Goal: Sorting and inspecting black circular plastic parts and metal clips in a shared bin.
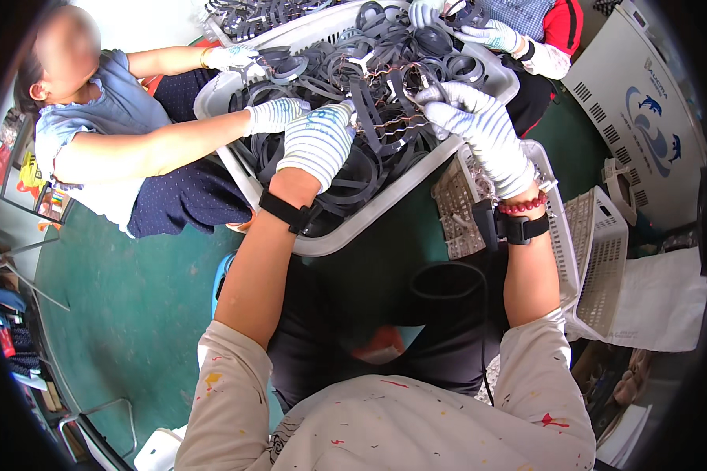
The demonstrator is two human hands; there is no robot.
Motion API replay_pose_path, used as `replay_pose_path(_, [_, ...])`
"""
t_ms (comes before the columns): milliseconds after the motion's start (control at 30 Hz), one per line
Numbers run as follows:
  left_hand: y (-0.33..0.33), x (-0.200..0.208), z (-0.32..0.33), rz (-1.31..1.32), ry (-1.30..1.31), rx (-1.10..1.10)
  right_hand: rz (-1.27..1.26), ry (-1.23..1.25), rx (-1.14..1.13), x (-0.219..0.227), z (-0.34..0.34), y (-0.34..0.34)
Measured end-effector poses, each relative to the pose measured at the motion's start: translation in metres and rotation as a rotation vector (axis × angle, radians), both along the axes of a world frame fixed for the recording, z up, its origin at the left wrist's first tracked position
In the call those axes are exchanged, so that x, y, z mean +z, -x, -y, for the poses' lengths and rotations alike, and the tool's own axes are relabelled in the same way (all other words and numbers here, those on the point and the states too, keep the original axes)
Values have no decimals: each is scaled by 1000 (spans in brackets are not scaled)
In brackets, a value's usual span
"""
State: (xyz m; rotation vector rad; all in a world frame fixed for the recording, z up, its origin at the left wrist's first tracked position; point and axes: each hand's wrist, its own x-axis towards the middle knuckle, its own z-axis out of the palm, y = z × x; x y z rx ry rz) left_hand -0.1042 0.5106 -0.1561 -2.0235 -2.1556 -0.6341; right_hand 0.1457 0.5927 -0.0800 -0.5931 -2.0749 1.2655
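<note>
My left hand [318, 145], in a white glove with blue stripes, is closed at the edge of a bundle of black bands [365, 106] with wavy copper-coloured strips [401, 125]. My right hand [475, 129], gloved alike, pinches the other side of this bundle, its thumb and fingers brought together. The bundle hangs between both hands, over a large white basket [346, 242] heaped with black rings and bands [353, 169]. My fingertips are partly hidden, so the exact grip points cannot be made out.
At the left, a person [110, 133] reaches gloved hands [275, 116] into the basket, close to my left hand. Another person's gloved hands [491, 35] work at the far right rim. Smaller white baskets [554, 228] stand by my right forearm. A cable [485, 330] hangs near my lap.
</note>
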Motion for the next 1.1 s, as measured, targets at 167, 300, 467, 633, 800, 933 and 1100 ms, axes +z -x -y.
replay_pose_path(167, [-12,2,1,3,35,46,-157,109,-273,-11,18,23])
replay_pose_path(300, [-14,7,3,51,62,112,-15,-354,-443,-8,32,39])
replay_pose_path(467, [-8,4,3,58,-62,123,11,-362,-467,1,42,44])
replay_pose_path(633, [-23,15,1,90,-5,152,116,-681,-475,-11,45,53])
replay_pose_path(800, [-14,9,1,284,66,196,-107,-538,-440,7,47,45])
replay_pose_path(933, [-9,11,-10,452,-71,-159,-206,-374,-433,4,21,32])
replay_pose_path(1100, [-26,34,-5,1276,128,-341,-205,-308,-320,-7,-2,34])
